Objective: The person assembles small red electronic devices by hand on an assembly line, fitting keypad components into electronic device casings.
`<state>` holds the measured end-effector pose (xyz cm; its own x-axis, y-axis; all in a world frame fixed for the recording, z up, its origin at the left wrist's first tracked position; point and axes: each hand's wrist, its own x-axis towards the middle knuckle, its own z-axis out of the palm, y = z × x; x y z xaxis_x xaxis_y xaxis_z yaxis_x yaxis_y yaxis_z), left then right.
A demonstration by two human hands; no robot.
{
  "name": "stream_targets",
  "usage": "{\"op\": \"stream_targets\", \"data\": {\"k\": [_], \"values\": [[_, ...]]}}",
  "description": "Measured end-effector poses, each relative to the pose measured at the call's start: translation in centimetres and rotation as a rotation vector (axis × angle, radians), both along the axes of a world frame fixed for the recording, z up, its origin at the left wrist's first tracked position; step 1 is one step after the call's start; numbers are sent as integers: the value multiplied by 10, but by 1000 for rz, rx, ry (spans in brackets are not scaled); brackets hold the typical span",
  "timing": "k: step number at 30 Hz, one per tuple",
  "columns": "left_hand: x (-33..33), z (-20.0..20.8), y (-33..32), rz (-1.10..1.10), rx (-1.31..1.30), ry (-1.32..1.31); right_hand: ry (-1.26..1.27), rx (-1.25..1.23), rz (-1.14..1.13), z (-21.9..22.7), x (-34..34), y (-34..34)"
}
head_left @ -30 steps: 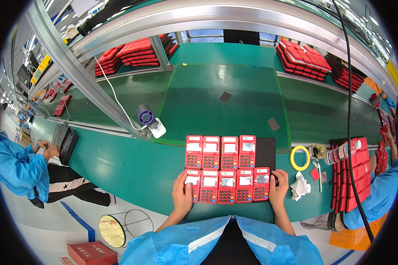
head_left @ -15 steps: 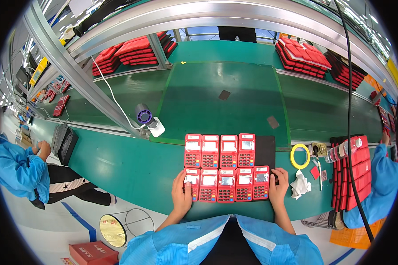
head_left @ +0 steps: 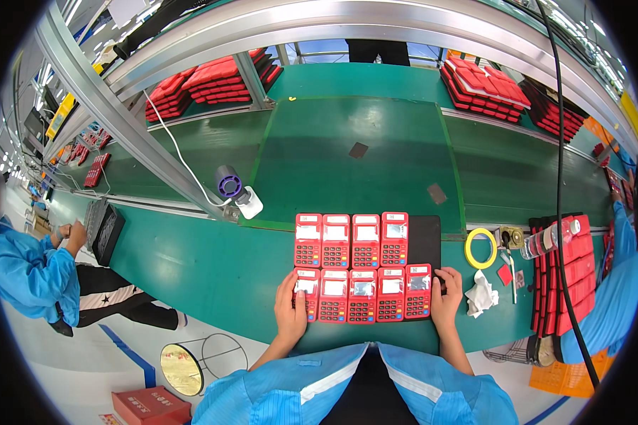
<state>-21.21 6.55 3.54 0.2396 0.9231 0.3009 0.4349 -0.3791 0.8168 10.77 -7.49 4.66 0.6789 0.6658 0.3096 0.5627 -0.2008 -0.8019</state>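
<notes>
Red handheld payment terminals (head_left: 362, 293), with small screens and dark keypads, lie side by side in two rows on a black tray (head_left: 424, 239). The tray's far right slot holds no terminal, so its black surface shows. My left hand (head_left: 290, 312) grips the tray's near left side, its thumb lying over the leftmost terminal (head_left: 307, 283) of the near row. At the near right corner my right hand (head_left: 446, 301) is closed on the tray's edge, beside the last terminal (head_left: 418, 287). The fingers' undersides are hidden.
Right of the tray lie a yellow tape roll (head_left: 480, 248), crumpled white tissue (head_left: 482, 294), a plastic bottle (head_left: 546, 243) and stacked red terminals (head_left: 571, 283). A purple-ended fan-like device (head_left: 229, 185) stands left. A black cable (head_left: 560, 177) hangs at right. Co-workers stand on both sides.
My hands and the tray stay almost where they were. The right co-worker's arm has stretched farther forward.
</notes>
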Motion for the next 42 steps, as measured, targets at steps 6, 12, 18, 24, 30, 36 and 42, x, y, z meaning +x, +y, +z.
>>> {"op": "stream_targets", "data": {"k": [6,12,18,24,30,36,42], "values": [[0,2,0,2,-13,-2,-13,3,0,1,0,1],[-1,-1,1,-2,-2,3,-13,9,-3,0,-1,1],[-1,2,1,-7,-15,-2,-13,1,-2,0,0,1],[-1,2,1,-1,-16,3,-13,10,-4,2,-2,2],[-1,1,1,4,-24,6,-4,11,-3,2,-1,2],[0,2,1,2,-24,-2,3,14,0,-2,0,1],[-1,-1,2,0,-18,-1,1,10,-1,0,-1,2]]}}
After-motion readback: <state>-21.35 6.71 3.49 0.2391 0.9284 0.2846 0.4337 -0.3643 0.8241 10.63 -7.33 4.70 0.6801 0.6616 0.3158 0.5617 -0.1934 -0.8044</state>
